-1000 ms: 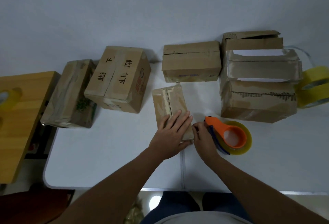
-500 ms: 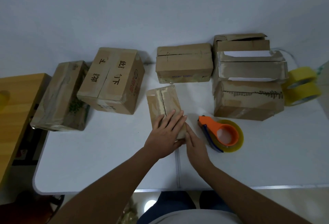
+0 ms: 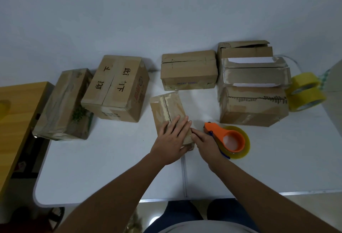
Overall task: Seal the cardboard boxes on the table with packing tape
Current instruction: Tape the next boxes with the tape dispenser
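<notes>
Lying lengthwise near the front middle of the white surface (image 3: 111,168), the small cardboard box (image 3: 167,114) is pressed down by the left hand (image 3: 171,143), whose fingers are spread flat over its near end. The right hand (image 3: 205,143) is set against the box's near right corner, fingers extended toward the edge; whether a tape end is pinched there cannot be told. Compared with a second ago, the right hand has been drawn off the orange tape dispenser (image 3: 229,140) and brought to the box edge, while the left has been kept flat on top throughout. From this it is judged that tape is being smoothed onto the near end rather than pulled, so this box's seam is probably close to sealed. The dispenser is left lying just right of the hands, untouched. Further out, a printed box (image 3: 118,88) and a wrapped box (image 3: 64,103) are seen to the left, a flat box (image 3: 188,69) behind, a stack of boxes (image 3: 253,92) to the right with some flaps apparently not closed, and two yellow tape rolls (image 3: 305,92) beyond.
</notes>
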The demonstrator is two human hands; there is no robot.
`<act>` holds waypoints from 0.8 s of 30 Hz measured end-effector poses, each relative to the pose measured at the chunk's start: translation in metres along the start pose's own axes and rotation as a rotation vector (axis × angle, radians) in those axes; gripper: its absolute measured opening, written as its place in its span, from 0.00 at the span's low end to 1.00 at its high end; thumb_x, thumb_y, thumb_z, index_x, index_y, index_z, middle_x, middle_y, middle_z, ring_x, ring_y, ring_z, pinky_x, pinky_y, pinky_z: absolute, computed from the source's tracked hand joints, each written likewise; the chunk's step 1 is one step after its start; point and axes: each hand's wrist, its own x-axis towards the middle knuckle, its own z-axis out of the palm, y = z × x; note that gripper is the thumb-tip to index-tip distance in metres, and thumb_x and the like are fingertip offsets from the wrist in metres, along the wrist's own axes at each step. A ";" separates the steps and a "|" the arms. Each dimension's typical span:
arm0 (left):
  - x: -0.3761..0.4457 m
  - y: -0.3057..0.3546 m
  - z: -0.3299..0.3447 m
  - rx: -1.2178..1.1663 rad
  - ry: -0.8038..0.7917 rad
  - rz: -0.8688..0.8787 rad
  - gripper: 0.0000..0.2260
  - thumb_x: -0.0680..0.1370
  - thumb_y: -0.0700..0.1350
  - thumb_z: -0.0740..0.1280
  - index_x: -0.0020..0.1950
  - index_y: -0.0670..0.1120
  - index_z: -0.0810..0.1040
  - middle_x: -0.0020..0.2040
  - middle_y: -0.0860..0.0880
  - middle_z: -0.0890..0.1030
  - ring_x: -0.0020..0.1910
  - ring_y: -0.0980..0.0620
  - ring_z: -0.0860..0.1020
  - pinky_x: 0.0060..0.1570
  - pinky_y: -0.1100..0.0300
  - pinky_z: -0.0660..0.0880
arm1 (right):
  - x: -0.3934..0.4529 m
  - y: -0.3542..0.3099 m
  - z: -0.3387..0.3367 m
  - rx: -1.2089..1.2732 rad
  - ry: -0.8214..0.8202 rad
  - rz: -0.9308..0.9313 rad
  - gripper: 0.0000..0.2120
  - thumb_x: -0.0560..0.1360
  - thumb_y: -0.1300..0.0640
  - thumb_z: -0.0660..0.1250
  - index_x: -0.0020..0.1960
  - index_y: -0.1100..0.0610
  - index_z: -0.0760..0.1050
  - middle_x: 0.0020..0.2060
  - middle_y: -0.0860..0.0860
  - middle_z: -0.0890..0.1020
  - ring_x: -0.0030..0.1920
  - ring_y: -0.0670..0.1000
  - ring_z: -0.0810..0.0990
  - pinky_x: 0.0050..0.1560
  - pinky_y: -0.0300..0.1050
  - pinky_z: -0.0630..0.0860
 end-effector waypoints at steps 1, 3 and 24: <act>0.000 0.000 0.000 -0.015 -0.013 -0.001 0.34 0.80 0.65 0.53 0.80 0.46 0.59 0.81 0.47 0.58 0.80 0.45 0.56 0.73 0.43 0.61 | 0.000 -0.002 0.001 -0.027 0.010 -0.009 0.15 0.82 0.61 0.60 0.66 0.51 0.74 0.51 0.38 0.79 0.51 0.36 0.79 0.57 0.36 0.75; 0.002 -0.002 -0.004 -0.098 -0.066 0.008 0.34 0.80 0.66 0.52 0.81 0.48 0.56 0.82 0.50 0.54 0.81 0.48 0.50 0.75 0.43 0.55 | -0.001 0.001 0.004 -0.054 0.054 -0.004 0.16 0.82 0.62 0.59 0.67 0.54 0.75 0.50 0.41 0.81 0.52 0.41 0.80 0.58 0.42 0.76; -0.081 -0.020 -0.007 -2.135 0.110 -1.461 0.18 0.85 0.52 0.58 0.60 0.40 0.79 0.57 0.43 0.82 0.54 0.46 0.81 0.53 0.55 0.75 | 0.023 -0.014 0.040 -1.387 -0.263 -0.543 0.35 0.77 0.31 0.50 0.79 0.47 0.51 0.80 0.47 0.49 0.79 0.58 0.46 0.75 0.57 0.42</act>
